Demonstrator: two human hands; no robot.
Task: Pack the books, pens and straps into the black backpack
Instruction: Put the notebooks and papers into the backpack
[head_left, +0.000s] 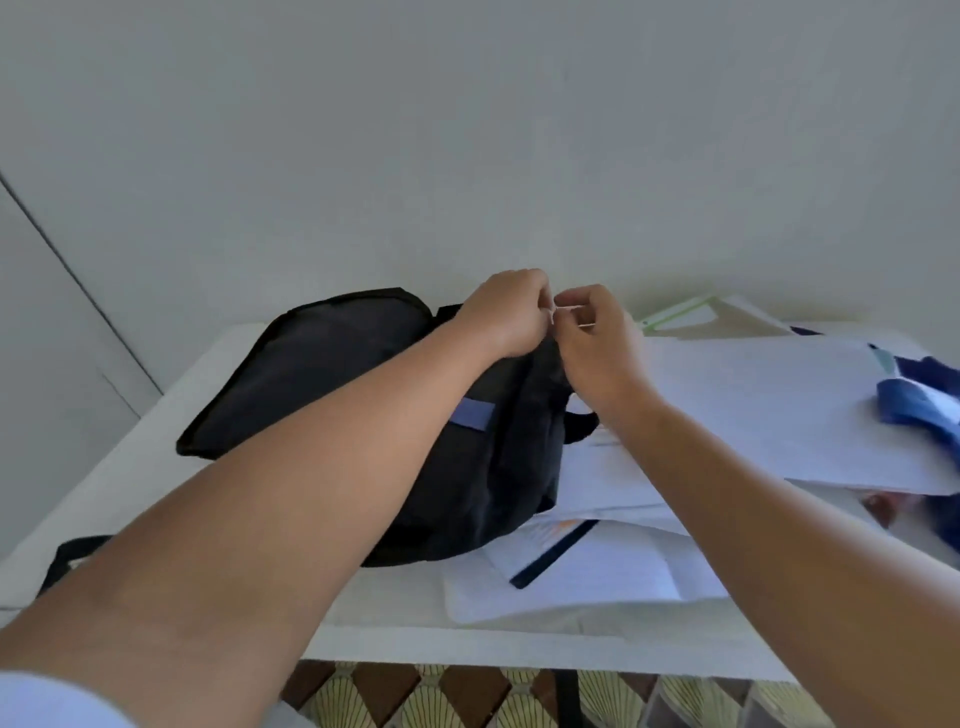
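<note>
Black backpack (467, 457) lies directly under both hands' pinching grip.

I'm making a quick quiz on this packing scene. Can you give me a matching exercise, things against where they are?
Things:
1. black backpack
2. dark pen
3. blue strap
4. hands

Places:
a. far right, on the white sheets
b. together at the backpack's top
c. lying on the table, flap open to the left
d. on papers near the table's front edge

Pairs: 1-c, 2-d, 3-a, 4-b
</note>
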